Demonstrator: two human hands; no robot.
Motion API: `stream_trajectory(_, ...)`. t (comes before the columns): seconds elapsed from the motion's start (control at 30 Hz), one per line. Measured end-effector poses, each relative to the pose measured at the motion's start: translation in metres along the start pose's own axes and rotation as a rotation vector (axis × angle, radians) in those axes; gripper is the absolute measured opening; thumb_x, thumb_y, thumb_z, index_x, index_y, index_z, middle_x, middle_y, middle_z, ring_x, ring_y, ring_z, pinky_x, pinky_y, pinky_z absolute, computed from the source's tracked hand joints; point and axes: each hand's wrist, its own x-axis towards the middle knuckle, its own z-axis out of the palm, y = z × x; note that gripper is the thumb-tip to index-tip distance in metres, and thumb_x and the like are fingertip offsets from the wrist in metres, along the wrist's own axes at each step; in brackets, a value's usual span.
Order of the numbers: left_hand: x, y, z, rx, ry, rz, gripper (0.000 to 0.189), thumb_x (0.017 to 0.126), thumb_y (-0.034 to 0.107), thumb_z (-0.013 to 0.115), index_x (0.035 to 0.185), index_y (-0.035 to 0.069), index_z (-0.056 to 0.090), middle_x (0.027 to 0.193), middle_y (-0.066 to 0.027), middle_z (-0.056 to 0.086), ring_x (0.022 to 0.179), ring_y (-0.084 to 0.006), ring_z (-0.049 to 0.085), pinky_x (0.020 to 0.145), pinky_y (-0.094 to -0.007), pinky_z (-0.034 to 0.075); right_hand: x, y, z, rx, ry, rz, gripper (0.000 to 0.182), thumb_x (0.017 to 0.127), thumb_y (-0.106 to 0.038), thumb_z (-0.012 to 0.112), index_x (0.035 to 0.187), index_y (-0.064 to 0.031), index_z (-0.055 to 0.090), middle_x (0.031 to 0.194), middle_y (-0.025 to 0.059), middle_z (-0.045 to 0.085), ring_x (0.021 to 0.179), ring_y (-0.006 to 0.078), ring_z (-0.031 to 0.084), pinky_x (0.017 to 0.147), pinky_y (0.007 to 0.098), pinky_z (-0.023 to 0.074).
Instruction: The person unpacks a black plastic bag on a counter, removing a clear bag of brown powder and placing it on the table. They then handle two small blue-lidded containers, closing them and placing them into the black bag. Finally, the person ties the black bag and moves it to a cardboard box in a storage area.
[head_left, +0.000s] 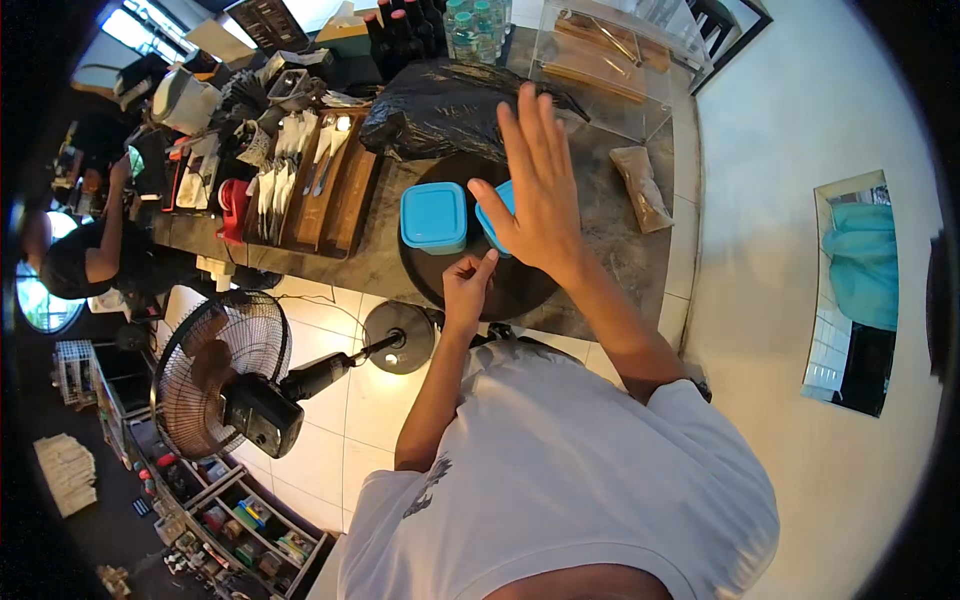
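Two square plastic food containers with bright blue lids stand side by side on a dark round tray (525, 296). The left container (433, 214) is in full view, its lid seated on it. My right hand (541, 195) covers much of the right container (505, 197); the fingers are spread and hold nothing, and whether the palm touches the lid is unclear. My left hand (466, 289) is at the near side of the containers, fingers curled and thumb pointing up beside the right container's near corner. Whether it grips anything cannot be made out.
Behind the tray lies a black plastic bag (442, 109). A wooden cutlery tray (322, 217) and a red tape dispenser (234, 210) are on the left. A brown packet (643, 187) lies right, near a clear acrylic case (592, 120). A pedestal fan (225, 375) and another person (90, 255) are left.
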Motion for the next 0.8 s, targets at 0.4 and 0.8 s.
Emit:
stream_trajectory(0.4,-0.013,0.073,-0.008,0.234,0.603,0.766,0.026,0.106,0.023,0.044,0.112,0.0,0.054,0.106,-0.014,0.061,0.093,-0.0212,0.058,0.081,-0.0331,0.046,-0.055,0.041,0.078,-0.008,-0.255,0.041,0.064,0.103,-0.044,0.046,0.15,0.0004,0.038,0.162,0.0173,0.027,0.15,0.0335,0.024,0.121,0.0479,0.0205)
stream_trajectory(0.8,0.012,0.035,-0.046,0.434,-0.006,0.601,0.09,0.088,0.002,0.067,0.156,-0.003,0.008,0.153,-0.0272,0.033,0.135,-0.0369,0.045,0.111,-0.047,0.038,-0.042,-0.004,0.115,0.155,-0.357,-0.203,0.072,0.099,-0.045,0.052,0.152,-0.0001,0.033,0.161,0.0201,0.026,0.15,0.0332,0.023,0.123,0.0482,0.0177)
